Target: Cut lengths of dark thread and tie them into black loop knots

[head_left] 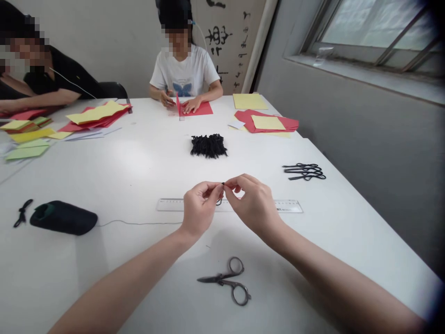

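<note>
My left hand [199,208] and my right hand [253,200] meet above the table, fingertips pinched together on a small piece of black cord [219,202]. A dark bit of it shows between the fingertips, and a loop hangs below; my fingers hide the rest. Beneath both hands lies a clear ruler [290,206]. Nearer to me, scissors [222,279] rest on the table with their handles spread. To the left is a spool of black thread [66,218], its thread [139,222] trailing toward my left hand.
A bundle of black cords [209,145] lies mid-table. Looped cords [304,171] sit at right, a small knotted cord [22,213] at far left. Red and yellow paper [248,121] lies farther back, more paper [95,113] at left. Across the table, a person [186,69] handles red paper.
</note>
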Demonstrator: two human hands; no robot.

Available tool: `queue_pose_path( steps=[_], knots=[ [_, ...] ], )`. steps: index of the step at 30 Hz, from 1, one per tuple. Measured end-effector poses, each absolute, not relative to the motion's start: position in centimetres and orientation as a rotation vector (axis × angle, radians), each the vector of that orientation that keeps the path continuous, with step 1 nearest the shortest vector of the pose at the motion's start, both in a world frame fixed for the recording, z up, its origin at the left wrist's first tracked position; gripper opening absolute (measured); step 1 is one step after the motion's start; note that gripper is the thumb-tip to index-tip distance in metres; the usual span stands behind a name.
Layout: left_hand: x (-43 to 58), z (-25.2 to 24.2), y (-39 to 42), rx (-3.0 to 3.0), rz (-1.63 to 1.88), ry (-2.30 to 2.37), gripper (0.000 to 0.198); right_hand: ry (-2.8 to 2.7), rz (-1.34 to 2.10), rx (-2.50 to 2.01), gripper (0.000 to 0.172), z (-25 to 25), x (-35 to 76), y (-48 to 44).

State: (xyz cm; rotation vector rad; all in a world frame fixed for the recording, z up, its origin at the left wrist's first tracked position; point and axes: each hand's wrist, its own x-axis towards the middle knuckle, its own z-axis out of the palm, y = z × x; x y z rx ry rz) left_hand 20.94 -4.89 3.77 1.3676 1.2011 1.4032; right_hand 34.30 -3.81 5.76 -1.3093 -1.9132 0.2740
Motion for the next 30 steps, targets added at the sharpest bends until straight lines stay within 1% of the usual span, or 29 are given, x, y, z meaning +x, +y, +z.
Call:
queue_pose_path(
  steps=[2,6,9,13,16,19,23,25,30],
  knots=[
    [20.5,3.7,-4.7,1.580,1.371,1.255,0.018,-1.911,0.408,-1.339,0.009,6.1,34.5,-3.4],
    [19.6,4.1,-4.2,1.983,1.293,1.312,0.016,-1.875,0.840,-1.447,0.009,7.1,35.1,-2.6],
    [19.5,4.4,-4.1,2.086,1.278,1.272,0.015,-1.844,1.113,-1.447,0.008,7.6,35.5,-2.1],
    [19.6,4.7,-4.1,2.118,1.304,1.211,0.014,-1.838,1.299,-1.422,0.006,7.9,36.1,-1.7],
    [19.6,4.8,-4.1,2.075,1.353,1.208,0.012,-1.850,1.353,-1.440,0.008,8.4,36.6,-1.5],
    [19.5,5.0,-4.0,1.955,1.354,1.260,0.011,-1.859,1.327,-1.441,0.012,8.8,37.0,-1.4],
    [19.4,5.1,-3.9,1.719,1.308,1.298,0.012,-1.863,1.222,-1.372,0.029,8.8,37.1,-1.5],
    [19.4,5.1,-3.8,1.628,1.288,1.301,0.013,-1.891,1.204,-1.358,0.033,8.7,36.9,-1.6],
    [19.3,5.1,-3.4,1.392,1.196,1.264,0.016,-1.871,1.124,-1.441,0.031,8.4,36.7,-1.6]
  ],
)
